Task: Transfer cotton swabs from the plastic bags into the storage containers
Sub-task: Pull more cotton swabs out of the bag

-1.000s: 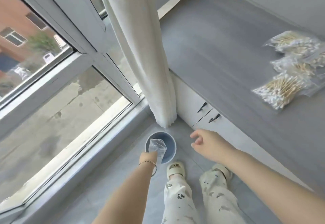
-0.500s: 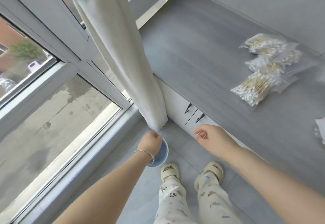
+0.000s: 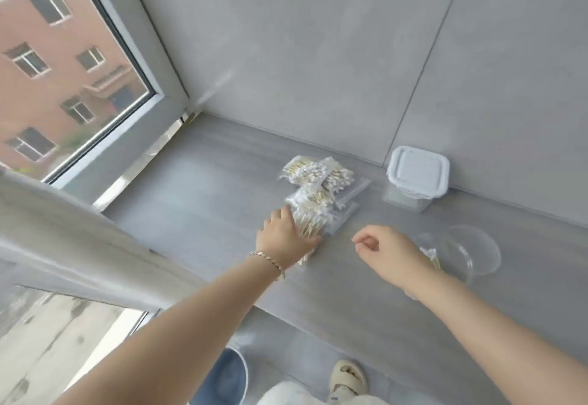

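Observation:
Three clear plastic bags of cotton swabs point(image 3: 318, 181) lie in a loose pile on the grey counter point(image 3: 206, 207) near the wall. My left hand point(image 3: 283, 236) lies over the near end of the closest bag point(image 3: 313, 221), fingers and thumb on either side of it. My right hand point(image 3: 385, 248) hovers to the right of that bag, its fingers curled in and nothing in it. A square storage container point(image 3: 416, 175) with a white lid stands by the wall. A round clear container point(image 3: 471, 248) with a few swabs in it sits behind my right wrist, partly hidden.
A white curtain point(image 3: 79, 245) hangs at the left in front of the window point(image 3: 63, 70). On the floor below the counter edge stands a blue bin point(image 3: 229, 379), with my slippered foot point(image 3: 348, 379) to its right. The grey wall point(image 3: 318, 54) closes off the back of the counter.
The view swung up from the floor bin to the counter. My left hand left the bin, where it had dropped an empty bag, and came onto the nearest swab bag. My right hand rose over the counter.

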Action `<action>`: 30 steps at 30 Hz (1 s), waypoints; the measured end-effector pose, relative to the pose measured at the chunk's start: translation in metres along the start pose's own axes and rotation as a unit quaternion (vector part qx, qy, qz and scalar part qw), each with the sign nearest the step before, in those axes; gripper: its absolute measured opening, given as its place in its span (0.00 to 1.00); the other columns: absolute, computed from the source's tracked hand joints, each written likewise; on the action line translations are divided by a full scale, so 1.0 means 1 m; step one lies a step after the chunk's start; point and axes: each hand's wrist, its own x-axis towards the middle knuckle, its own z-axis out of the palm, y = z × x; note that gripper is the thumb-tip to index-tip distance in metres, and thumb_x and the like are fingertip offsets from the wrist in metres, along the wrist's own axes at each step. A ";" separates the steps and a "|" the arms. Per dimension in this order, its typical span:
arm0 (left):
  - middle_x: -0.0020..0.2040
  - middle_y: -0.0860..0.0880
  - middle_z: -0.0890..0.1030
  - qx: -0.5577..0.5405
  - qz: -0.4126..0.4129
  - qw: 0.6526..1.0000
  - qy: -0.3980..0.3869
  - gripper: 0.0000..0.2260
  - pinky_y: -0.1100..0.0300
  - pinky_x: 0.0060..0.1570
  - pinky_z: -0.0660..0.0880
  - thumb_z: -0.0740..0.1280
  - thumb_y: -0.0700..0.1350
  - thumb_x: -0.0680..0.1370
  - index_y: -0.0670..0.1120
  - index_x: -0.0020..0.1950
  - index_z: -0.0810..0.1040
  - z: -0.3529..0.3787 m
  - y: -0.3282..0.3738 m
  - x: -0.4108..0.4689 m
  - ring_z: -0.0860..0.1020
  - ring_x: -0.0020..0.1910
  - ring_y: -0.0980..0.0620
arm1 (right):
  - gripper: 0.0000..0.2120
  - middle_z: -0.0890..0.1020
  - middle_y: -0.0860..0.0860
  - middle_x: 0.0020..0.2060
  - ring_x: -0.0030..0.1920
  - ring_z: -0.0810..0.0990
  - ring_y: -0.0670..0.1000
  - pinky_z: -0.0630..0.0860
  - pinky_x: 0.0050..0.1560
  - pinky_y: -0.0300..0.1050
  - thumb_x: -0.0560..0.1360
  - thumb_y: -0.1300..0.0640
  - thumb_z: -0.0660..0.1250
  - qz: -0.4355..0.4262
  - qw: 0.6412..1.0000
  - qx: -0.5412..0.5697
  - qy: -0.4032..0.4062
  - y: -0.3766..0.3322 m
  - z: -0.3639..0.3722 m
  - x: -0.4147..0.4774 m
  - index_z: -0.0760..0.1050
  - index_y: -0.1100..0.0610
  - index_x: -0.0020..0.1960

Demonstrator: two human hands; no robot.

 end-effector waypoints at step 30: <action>0.61 0.53 0.65 -0.171 0.481 0.857 -0.066 0.28 0.68 0.64 0.60 0.63 0.50 0.68 0.54 0.66 0.59 -0.052 0.116 0.009 0.63 0.63 0.58 | 0.06 0.81 0.48 0.31 0.27 0.77 0.38 0.73 0.30 0.30 0.72 0.63 0.69 0.043 0.869 0.417 0.262 -0.010 -0.082 -0.017 0.78 0.53 0.40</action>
